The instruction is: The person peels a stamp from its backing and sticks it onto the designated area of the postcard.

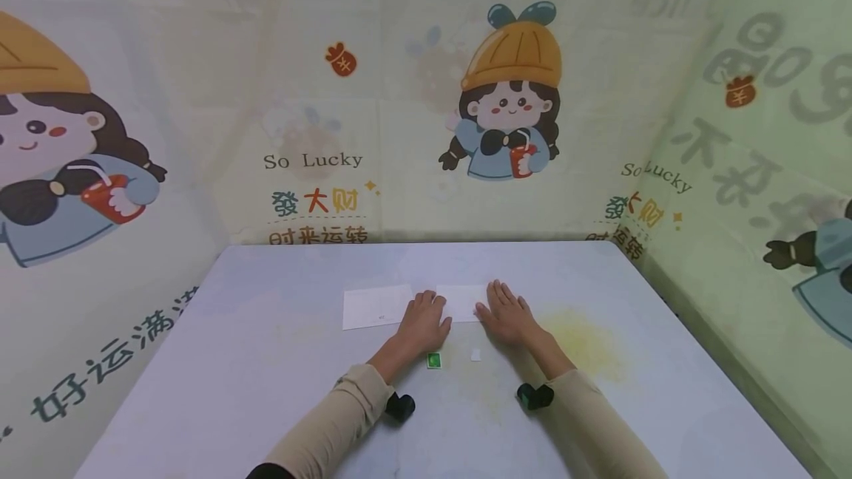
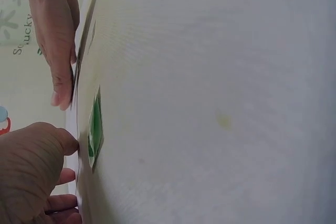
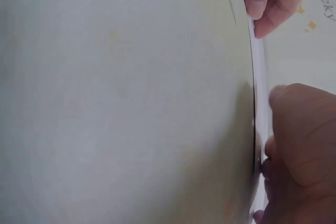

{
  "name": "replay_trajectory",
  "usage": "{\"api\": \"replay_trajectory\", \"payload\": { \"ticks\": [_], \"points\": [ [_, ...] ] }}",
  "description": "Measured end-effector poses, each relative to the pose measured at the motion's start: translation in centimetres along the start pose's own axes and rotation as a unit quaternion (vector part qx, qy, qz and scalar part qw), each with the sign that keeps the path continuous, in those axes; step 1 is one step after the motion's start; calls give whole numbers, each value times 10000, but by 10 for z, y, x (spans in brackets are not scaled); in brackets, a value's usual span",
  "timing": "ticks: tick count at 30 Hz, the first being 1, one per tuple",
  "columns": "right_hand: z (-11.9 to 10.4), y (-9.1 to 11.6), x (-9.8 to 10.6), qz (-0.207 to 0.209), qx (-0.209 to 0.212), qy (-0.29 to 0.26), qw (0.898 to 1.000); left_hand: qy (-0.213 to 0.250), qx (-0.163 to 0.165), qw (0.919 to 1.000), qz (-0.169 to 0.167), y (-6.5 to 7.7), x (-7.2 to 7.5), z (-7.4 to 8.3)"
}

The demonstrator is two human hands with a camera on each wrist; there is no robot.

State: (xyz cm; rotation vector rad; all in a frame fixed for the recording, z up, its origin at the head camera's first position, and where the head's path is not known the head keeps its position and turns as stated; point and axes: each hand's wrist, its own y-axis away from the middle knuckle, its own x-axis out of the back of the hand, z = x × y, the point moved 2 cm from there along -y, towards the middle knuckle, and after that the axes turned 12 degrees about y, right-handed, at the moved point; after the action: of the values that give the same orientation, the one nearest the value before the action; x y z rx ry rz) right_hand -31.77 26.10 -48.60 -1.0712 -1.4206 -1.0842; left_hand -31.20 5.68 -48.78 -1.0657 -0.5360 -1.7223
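Note:
My left hand [image 1: 423,322] lies over the left edge of a white paper rectangle [image 1: 461,301], its fingertips and thumb touching down there. On the right edge of the same paper rests my right hand [image 1: 507,315], fingers extended and pointing away. A second white paper rectangle [image 1: 374,307], with a small faint mark near its lower right corner, lies beside the left hand. Nearer to me, by the left wrist, is a small green stamp-like square [image 1: 434,361] with a pale border; its edges rise off the table in the left wrist view. A tiny white paper piece [image 1: 475,355] lies right of it.
Everything lies on a white table [image 1: 279,390] with a yellowish stain at right. Printed cloth walls [image 1: 399,117] with cartoon figures and lettering stand behind and at both sides. Dark wrist-worn cameras [image 1: 535,396] sit under both wrists, close over the tabletop.

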Motion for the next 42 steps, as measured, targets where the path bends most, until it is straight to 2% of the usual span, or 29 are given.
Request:
{"api": "replay_trajectory", "payload": {
  "ticks": [2, 5, 9, 12, 16, 19, 23, 26, 32, 42],
  "points": [
    [2, 0, 0, 159, -4, -81, 9998, -7, 6, 10000, -10, 0, 0, 0],
    [5, 1, 2, 637, 43, -416, 9971, 57, 22, 10000, -16, -1, 1, 0],
    [7, 5, 6, 1382, 175, -982, 9854, 168, 25, 9999, -1, -2, 2, -1],
    [8, 8, 7, 1600, 100, -1286, 9787, 214, 19, 9998, 20, -1, 3, -2],
    [9, 13, 7, 1673, -185, -1621, 9723, 330, 13, 9995, 23, 0, 3, -4],
    [11, 16, 8, 1884, -485, -1920, 9619, 477, -9, 9989, 26, 1, 3, -5],
    [13, 23, 8, 2278, -867, -2360, 9407, 662, 10, 9978, 21, 4, 4, -6],
    [13, 26, 8, 2318, -1054, -2587, 9318, 834, 79, 9965, 34, 5, 5, -8],
    [12, 34, 11, 2094, -1343, -3083, 9182, 1096, 109, 9939, 114, 10, 9, -12],
    [7, 45, 17, 2247, -1290, -3606, 8960, 1298, -103, 9903, 474, 23, 20, -18]
  ]
}}
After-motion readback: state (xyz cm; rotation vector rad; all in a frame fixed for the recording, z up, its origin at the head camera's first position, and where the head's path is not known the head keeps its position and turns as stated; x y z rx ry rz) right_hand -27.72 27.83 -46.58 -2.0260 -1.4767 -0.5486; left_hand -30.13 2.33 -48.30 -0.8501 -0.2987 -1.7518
